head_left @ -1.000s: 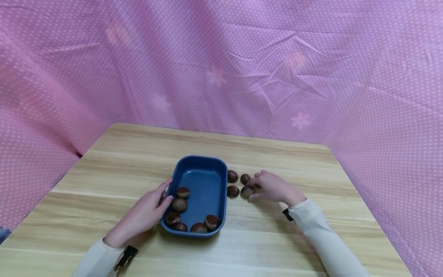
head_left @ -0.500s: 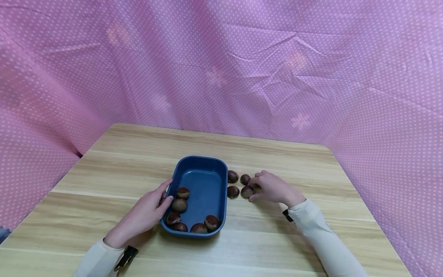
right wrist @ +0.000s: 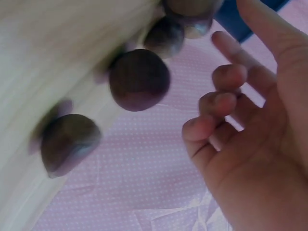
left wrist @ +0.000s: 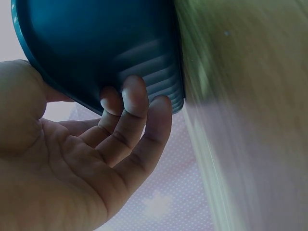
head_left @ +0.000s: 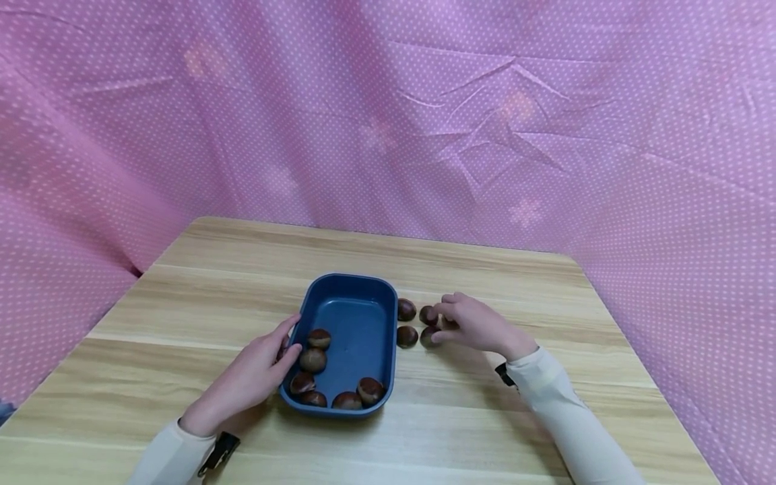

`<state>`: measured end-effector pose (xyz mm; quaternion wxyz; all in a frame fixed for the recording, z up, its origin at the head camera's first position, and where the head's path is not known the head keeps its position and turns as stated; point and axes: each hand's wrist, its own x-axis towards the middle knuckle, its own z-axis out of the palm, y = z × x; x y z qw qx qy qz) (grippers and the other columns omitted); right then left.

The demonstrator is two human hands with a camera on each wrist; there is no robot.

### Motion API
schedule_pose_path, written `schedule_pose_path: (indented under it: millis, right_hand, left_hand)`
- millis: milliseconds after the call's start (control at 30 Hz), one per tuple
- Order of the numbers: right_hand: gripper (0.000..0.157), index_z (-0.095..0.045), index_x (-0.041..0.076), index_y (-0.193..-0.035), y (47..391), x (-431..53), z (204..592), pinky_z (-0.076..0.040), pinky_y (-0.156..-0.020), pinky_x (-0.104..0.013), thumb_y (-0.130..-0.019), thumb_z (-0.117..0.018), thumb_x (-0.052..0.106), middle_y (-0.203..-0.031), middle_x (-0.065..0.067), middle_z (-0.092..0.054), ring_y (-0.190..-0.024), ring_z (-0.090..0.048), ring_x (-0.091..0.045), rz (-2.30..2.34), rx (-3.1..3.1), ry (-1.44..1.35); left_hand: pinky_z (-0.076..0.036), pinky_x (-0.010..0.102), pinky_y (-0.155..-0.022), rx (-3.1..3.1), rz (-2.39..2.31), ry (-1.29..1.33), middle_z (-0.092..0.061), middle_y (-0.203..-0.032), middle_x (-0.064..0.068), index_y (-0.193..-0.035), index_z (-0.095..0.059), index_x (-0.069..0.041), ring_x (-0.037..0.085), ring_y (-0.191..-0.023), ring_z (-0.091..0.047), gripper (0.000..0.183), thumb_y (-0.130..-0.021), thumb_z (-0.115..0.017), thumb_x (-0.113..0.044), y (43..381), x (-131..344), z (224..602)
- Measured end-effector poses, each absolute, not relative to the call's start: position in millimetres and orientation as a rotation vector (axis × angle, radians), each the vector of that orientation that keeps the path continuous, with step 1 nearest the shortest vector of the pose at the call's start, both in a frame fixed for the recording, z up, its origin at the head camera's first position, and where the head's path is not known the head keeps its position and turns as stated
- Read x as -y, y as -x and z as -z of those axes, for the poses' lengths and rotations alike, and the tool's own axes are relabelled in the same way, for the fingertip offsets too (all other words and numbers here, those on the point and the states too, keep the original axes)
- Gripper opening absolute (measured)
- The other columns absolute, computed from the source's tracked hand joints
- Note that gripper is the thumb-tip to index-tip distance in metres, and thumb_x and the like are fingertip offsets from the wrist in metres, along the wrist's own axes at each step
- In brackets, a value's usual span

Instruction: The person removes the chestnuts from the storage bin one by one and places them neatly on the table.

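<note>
A deep blue plastic box (head_left: 347, 316) stands mid-table with several brown chestnuts (head_left: 313, 360) along its left and near sides. My left hand (head_left: 257, 367) grips the box's left side, thumb at the rim. In the left wrist view its fingertips (left wrist: 135, 96) press the ribbed outer wall. Just right of the box lie several more chestnuts (head_left: 407, 336). Over the rightmost of them is my right hand (head_left: 475, 325), its fingers relaxed and bent, partly covering some nuts. In the right wrist view a gap shows between its fingers and a dark chestnut (right wrist: 139, 79), with nothing held.
The wooden tabletop (head_left: 212, 283) has rounded far corners. A pink dotted cloth (head_left: 388, 135) hangs behind and at both sides. Each wrist wears a black strap (head_left: 219, 453) by a light sleeve.
My right hand has lifted slightly and its thumb and fingers have spread a little over the chestnuts. The left hand and the box stay where they were.
</note>
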<state>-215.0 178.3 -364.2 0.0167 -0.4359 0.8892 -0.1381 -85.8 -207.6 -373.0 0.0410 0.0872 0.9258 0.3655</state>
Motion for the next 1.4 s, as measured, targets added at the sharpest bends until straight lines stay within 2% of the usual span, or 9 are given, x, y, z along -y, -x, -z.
schedule_pose_path:
  millis: [167,333,500,633,767,867,1133,1400]
  right_hand:
    - [0.03,-0.074,0.013,-0.118,217,-166,349,-0.047,-0.078,-0.031,-0.091,-0.078,0.026,-0.097,0.0,-0.065,-0.086,-0.057,-0.017,0.516,-2.725,1.47]
    - [0.033,-0.074,0.013,-0.121,218,-142,329,-0.048,-0.078,-0.029,-0.092,-0.078,0.027,-0.093,0.008,-0.058,-0.086,-0.053,-0.012,0.49,-2.689,1.583]
    - [0.034,-0.073,0.016,-0.123,221,-107,316,-0.046,-0.076,-0.027,-0.093,-0.077,0.031,-0.092,0.006,-0.056,-0.085,-0.051,-0.011,0.379,-2.6,1.713]
    - [0.034,-0.072,0.021,-0.125,226,-81,313,-0.048,-0.084,-0.027,-0.094,-0.075,0.034,-0.105,0.006,-0.063,-0.093,-0.055,-0.012,0.303,-2.508,1.764]
    - [0.038,-0.071,0.02,-0.128,233,-58,317,-0.049,-0.086,-0.028,-0.093,-0.076,0.035,-0.11,0.001,-0.065,-0.098,-0.059,-0.017,0.278,-2.44,1.731]
    - [0.042,-0.07,0.016,-0.13,236,-44,323,-0.049,-0.081,-0.029,-0.092,-0.077,0.035,-0.109,-0.004,-0.064,-0.096,-0.061,-0.022,0.282,-2.418,1.677]
    - [0.048,-0.068,0.018,-0.132,235,-17,342,-0.043,-0.069,-0.024,-0.092,-0.076,0.042,-0.1,-0.007,-0.065,-0.081,-0.053,-0.011,0.287,-2.449,1.503]
    - [0.051,-0.064,0.019,-0.138,229,-2,352,-0.04,-0.06,-0.021,-0.094,-0.072,0.045,-0.085,0.003,-0.056,-0.069,-0.05,-0.008,0.296,-2.41,1.439]
  left_hand:
    - [-0.041,0.028,-0.053,-2.834,-1.112,-0.25,-0.052,-0.075,0.001,-0.158,-0.032,0.0,0.015,-0.063,-0.049,0.056,-0.108,-0.051,-0.017,86,208,373]
    - [-0.041,0.028,-0.053,-2.842,-1.109,-0.258,-0.053,-0.076,0.002,-0.158,-0.032,0.0,0.015,-0.063,-0.049,0.056,-0.108,-0.051,-0.017,86,207,372]
    - [-0.04,0.028,-0.053,-2.856,-1.112,-0.271,-0.051,-0.074,0.0,-0.157,-0.033,0.0,0.013,-0.06,-0.047,0.056,-0.107,-0.051,-0.016,85,207,373]
    - [-0.039,0.028,-0.054,-2.872,-1.12,-0.317,-0.05,-0.072,-0.002,-0.156,-0.034,0.002,0.01,-0.059,-0.044,0.055,-0.107,-0.052,-0.015,86,208,374]
    - [-0.04,0.028,-0.054,-2.843,-1.136,-0.321,-0.05,-0.072,-0.002,-0.156,-0.033,0.002,0.01,-0.059,-0.045,0.056,-0.107,-0.052,-0.016,86,208,375]
    - [-0.04,0.028,-0.053,-2.826,-1.142,-0.31,-0.051,-0.073,-0.001,-0.157,-0.033,0.002,0.011,-0.059,-0.046,0.056,-0.107,-0.052,-0.016,86,208,375]
    - [-0.041,0.028,-0.053,-2.832,-1.116,-0.289,-0.052,-0.073,-0.001,-0.157,-0.033,0.001,0.012,-0.059,-0.048,0.056,-0.107,-0.051,-0.017,87,208,375]
    - [-0.04,0.028,-0.053,-2.83,-1.125,-0.301,-0.052,-0.074,-0.002,-0.157,-0.033,0.002,0.011,-0.059,-0.047,0.056,-0.107,-0.052,-0.017,87,209,376]
